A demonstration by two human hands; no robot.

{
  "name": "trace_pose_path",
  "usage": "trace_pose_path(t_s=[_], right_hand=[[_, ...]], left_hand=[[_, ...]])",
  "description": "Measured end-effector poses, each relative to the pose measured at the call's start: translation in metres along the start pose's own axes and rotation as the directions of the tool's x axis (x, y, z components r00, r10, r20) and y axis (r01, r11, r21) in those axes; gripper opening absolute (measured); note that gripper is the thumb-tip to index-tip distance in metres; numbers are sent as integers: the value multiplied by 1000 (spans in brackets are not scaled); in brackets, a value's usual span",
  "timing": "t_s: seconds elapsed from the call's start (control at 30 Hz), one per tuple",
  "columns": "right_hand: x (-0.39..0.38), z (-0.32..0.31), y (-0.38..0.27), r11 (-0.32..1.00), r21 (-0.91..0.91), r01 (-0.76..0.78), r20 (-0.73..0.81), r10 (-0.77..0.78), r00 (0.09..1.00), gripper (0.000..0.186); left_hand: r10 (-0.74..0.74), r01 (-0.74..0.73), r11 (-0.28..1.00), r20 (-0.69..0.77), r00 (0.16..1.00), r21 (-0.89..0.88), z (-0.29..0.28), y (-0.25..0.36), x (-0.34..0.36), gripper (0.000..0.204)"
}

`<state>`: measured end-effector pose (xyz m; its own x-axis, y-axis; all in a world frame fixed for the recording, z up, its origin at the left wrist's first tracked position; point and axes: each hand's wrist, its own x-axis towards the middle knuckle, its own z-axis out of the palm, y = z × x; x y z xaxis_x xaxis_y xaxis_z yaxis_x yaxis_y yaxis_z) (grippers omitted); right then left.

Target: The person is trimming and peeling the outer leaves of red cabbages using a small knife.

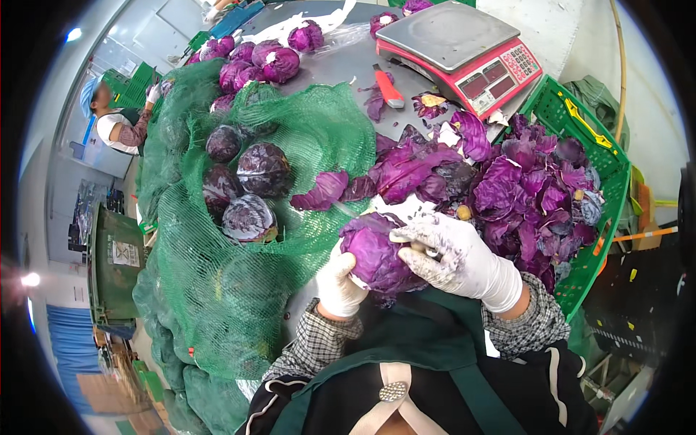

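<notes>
I had the left hand (pixel 339 284) clamped round the lower left side of a purple cabbage (pixel 377 250), the thumb pressed on its near face. The cabbage was held up between the 2 hands at the near edge of the table (pixel 330 61), just in front of the wearer's green apron (pixel 409 330). The right hand (pixel 457 257) bent over the upper right side of the cabbage, fingertips touching its leaves; I could not tell whether thumb and fingers were pinched together on a leaf. Both hands wore white gloves, the right glove stained purple across the fingers.

To my left, a green mesh sack (pixel 235 312) lay spread with its mouth open, and at least 4 dark cabbages (pixel 264 170) sat there in a cluster. Beyond the held cabbage I saw loose purple leaves (pixel 413 170) heaped on the table. They reached toward a green crate (pixel 615 190) on my right, which was piled with more leaves (pixel 518 188).

Farther off, a red scale (pixel 449 36) with a grey plate stood on the table, and a red-handled cutter (pixel 388 87) lay just left of it. More cabbages (pixel 280 65) sat near the far left, beyond the sack. At the left edge of my view, a co-worker (pixel 119 119) in a blue cap stood, an arm stretched toward the table.
</notes>
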<state>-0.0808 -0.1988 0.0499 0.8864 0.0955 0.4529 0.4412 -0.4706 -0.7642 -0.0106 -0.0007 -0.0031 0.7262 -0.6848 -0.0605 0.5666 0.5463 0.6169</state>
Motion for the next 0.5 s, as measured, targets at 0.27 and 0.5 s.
trace_pose_path(t_s=[0.27, 0.5], right_hand=[[8, -5, -1, 987, 82, -142, 112, 132, 985, 25], [-21, -59, 27, 864, 313, -395, -386, 496, 778, 22]], left_hand=[[-28, 27, 1000, -89, 996, -16, -10, -6, 0, 69], [-98, 72, 933, -54, 994, -353, -1, 9, 15, 57]])
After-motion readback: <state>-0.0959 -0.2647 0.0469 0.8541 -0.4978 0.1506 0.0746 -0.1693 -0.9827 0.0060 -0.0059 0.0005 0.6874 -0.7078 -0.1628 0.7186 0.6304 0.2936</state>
